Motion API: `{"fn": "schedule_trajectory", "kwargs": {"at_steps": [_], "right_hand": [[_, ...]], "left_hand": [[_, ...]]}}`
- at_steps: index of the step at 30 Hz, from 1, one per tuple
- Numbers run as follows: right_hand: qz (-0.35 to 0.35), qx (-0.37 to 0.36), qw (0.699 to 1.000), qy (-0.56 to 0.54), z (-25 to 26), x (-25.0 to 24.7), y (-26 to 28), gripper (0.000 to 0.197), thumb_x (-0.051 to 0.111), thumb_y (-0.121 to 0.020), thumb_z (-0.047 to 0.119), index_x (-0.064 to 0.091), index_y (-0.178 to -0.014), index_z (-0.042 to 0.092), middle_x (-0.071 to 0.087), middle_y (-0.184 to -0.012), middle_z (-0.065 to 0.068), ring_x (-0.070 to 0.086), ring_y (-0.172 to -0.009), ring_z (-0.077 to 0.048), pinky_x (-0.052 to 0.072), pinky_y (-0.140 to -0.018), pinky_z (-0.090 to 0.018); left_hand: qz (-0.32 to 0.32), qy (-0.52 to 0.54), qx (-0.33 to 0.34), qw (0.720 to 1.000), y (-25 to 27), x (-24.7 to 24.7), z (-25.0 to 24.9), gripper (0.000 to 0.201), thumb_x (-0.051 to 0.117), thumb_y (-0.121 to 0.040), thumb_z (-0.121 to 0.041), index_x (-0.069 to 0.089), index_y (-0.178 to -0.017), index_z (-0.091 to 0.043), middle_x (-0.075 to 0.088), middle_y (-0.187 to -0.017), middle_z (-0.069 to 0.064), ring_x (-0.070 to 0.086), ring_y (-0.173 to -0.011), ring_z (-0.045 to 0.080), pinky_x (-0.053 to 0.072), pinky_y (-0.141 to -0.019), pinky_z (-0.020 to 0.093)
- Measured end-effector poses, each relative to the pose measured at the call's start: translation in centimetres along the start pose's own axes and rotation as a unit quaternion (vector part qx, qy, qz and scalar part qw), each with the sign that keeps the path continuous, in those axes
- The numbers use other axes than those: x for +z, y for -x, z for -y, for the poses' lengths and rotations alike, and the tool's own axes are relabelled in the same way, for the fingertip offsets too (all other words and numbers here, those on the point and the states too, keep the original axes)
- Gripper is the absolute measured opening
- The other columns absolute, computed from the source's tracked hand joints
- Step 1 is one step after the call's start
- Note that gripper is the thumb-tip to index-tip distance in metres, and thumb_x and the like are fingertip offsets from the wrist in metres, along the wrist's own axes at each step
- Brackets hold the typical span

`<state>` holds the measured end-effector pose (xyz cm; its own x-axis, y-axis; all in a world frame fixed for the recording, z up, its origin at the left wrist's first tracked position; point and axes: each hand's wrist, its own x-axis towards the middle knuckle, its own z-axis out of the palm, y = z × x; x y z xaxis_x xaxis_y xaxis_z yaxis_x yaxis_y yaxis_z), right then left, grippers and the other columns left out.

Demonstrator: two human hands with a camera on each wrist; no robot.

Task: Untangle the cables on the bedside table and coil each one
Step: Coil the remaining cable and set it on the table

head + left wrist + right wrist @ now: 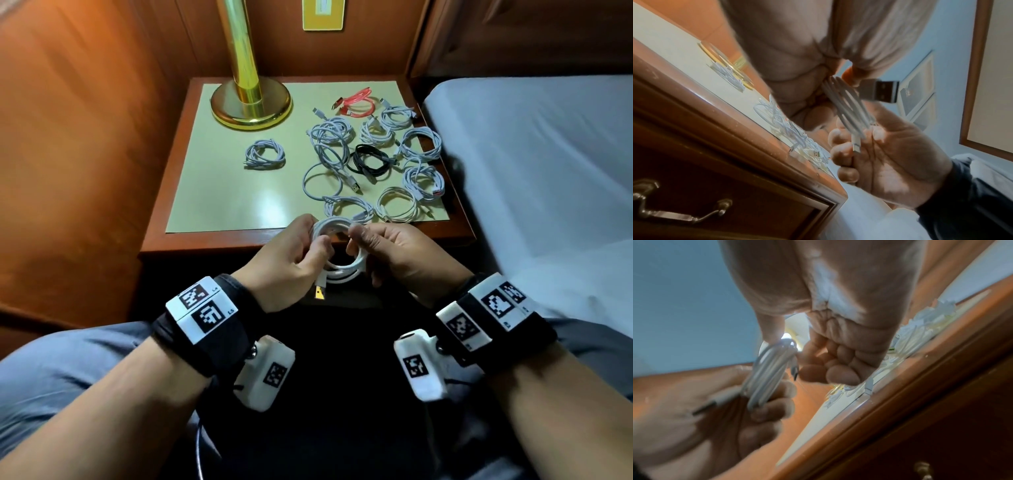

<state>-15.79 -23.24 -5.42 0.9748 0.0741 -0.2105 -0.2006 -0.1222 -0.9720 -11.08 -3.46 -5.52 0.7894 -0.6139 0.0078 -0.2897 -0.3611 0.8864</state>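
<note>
Wood panelling backs the bedside table, where a brass lamp stands beside many coiled cables, one black and one red. Just off its front edge I hold a white cable wound into a loop, my left hand gripping one side and my right hand pinching the other. Its USB plug hangs below my left hand.
</note>
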Motion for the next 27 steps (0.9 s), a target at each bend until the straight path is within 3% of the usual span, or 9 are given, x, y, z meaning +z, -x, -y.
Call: {"fn": "schedule_trajectory", "kwargs": {"at_steps": [2,4,8,14,18,20,22,24,27], "right_hand": [[0.023,0.004,1.0,-0.018,-0.1,-0.2,0.1,0.038,0.06,-0.084,0.049,0.071,-0.086,0.013,0.062,-0.078,-0.007,0.056,-0.065,-0.016,0.043,-0.053,-0.029],[0.023,0.003,1.0,-0.01,0.1,-0.3,0.1,0.034,0.062,-0.084,0.048,0.074,-0.085,0.017,0.065,-0.085,-0.008,0.057,-0.068,-0.015,0.043,-0.053,-0.028],[0.006,0.011,1.0,0.006,0.4,-0.4,0.2,0.034,0.06,-0.088,0.042,0.069,-0.085,0.01,0.058,-0.059,0.008,0.052,-0.054,-0.006,0.039,-0.05,-0.023],[-0.033,0.006,0.999,0.002,0.3,0.2,0.0,0.04,0.062,-0.085,0.047,0.067,-0.085,0.006,0.052,-0.055,0.004,0.048,-0.05,-0.009,0.037,-0.049,-0.023],[-0.046,0.036,0.993,-0.102,0.1,0.5,-0.2,0.048,0.069,-0.074,0.05,0.061,-0.085,0.003,0.049,-0.061,-0.002,0.048,-0.053,-0.014,0.04,-0.048,-0.025],[-0.04,0.056,0.98,-0.188,0.2,0.4,-0.2,0.032,0.067,-0.078,0.036,0.06,-0.087,0.006,0.051,-0.064,-0.001,0.05,-0.056,-0.012,0.042,-0.049,-0.025],[-0.025,0.068,0.969,-0.238,0.3,0.2,-0.1,0.02,0.063,-0.082,0.024,0.059,-0.088,0.006,0.054,-0.065,0.0,0.052,-0.058,-0.012,0.045,-0.052,-0.024],[-0.003,0.069,0.966,-0.25,0.4,0.1,0.1,0.015,0.063,-0.082,0.018,0.059,-0.09,0.006,0.058,-0.069,-0.002,0.054,-0.062,-0.012,0.048,-0.053,-0.023],[0.015,0.064,0.969,-0.24,0.4,0.2,0.3,0.018,0.065,-0.08,0.014,0.066,-0.097,0.007,0.062,-0.079,-0.006,0.055,-0.063,-0.01,0.049,-0.056,-0.022]], "left_hand": [[-0.013,0.028,-0.004,1.0,-0.1,-0.1,0.1,0.028,0.042,-0.095,-0.042,0.051,-0.098,-0.015,0.059,-0.083,0.009,0.053,-0.076,0.026,0.047,-0.074,0.046],[-0.022,0.06,-0.009,0.998,-0.3,-0.1,0.2,0.033,0.043,-0.093,-0.047,0.053,-0.094,-0.015,0.056,-0.081,0.009,0.05,-0.075,0.025,0.045,-0.072,0.045],[-0.029,0.11,-0.019,0.993,-0.5,0.1,0.1,0.043,0.044,-0.086,-0.055,0.06,-0.09,-0.015,0.058,-0.085,0.003,0.052,-0.08,0.017,0.042,-0.078,0.037],[-0.028,0.226,-0.038,0.973,-0.5,0.5,-0.1,0.034,0.055,-0.092,-0.035,0.059,-0.095,-0.001,0.06,-0.085,0.008,0.049,-0.085,0.026,0.038,-0.08,0.042],[-0.017,0.354,-0.075,0.932,-0.7,0.5,-0.7,0.032,0.045,-0.09,-0.008,0.056,-0.114,0.011,0.048,-0.07,0.003,0.046,-0.07,0.017,0.041,-0.067,0.024],[-0.045,0.359,-0.101,0.927,-0.9,0.0,-0.9,0.019,0.049,-0.086,-0.008,0.068,-0.088,-0.007,0.044,-0.064,0.002,0.041,-0.06,0.013,0.038,-0.056,0.021],[-0.078,0.32,-0.104,0.938,-1.0,-0.3,-0.8,0.038,0.05,-0.091,-0.008,0.066,-0.059,-0.02,0.042,-0.064,0.004,0.039,-0.059,0.014,0.033,-0.057,0.024],[-0.079,0.33,-0.103,0.935,-1.1,-0.5,-0.7,0.039,0.05,-0.09,-0.014,0.066,-0.055,-0.02,0.043,-0.068,0.008,0.038,-0.064,0.018,0.03,-0.063,0.031],[-0.051,0.37,-0.117,0.92,-1.0,-0.8,-1.0,0.034,0.052,-0.091,-0.036,0.062,-0.063,-0.018,0.041,-0.068,0.006,0.032,-0.07,0.027,0.026,-0.074,0.04]]}}
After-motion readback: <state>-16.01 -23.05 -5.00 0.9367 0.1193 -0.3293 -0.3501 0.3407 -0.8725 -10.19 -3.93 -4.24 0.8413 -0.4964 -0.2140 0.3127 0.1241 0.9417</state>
